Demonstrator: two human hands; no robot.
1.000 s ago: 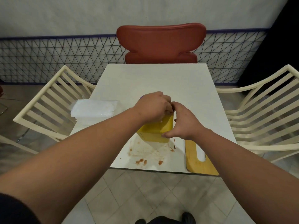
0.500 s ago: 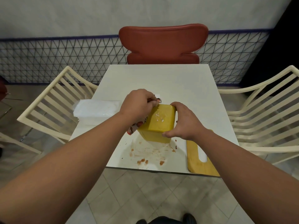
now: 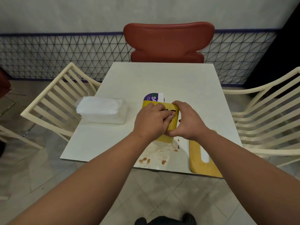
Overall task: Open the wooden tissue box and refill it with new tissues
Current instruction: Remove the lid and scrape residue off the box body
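The yellow wooden tissue box (image 3: 163,138) stands open near the table's front middle. My right hand (image 3: 186,121) grips its right side and near corner. My left hand (image 3: 151,121) reaches into the open top, its fingertips on something dark inside that I cannot make out. A purple and white printed packet (image 3: 153,98) lies on the table just behind the box. The box's wooden lid (image 3: 204,157), with a long slot, lies flat at the front right edge. A clear-wrapped pack of white tissues (image 3: 102,109) sits at the table's left edge.
Brown crumbs and smears (image 3: 154,154) mark the white table (image 3: 162,78) in front of the box. A red chair (image 3: 168,42) stands at the far side. Cream slatted chairs flank the table, one on the left (image 3: 53,104) and one on the right (image 3: 266,117).
My left hand pulled something out of the box toward the left, then went back into the open top. The purple packet now lies behind the box. My right hand kept its grip.
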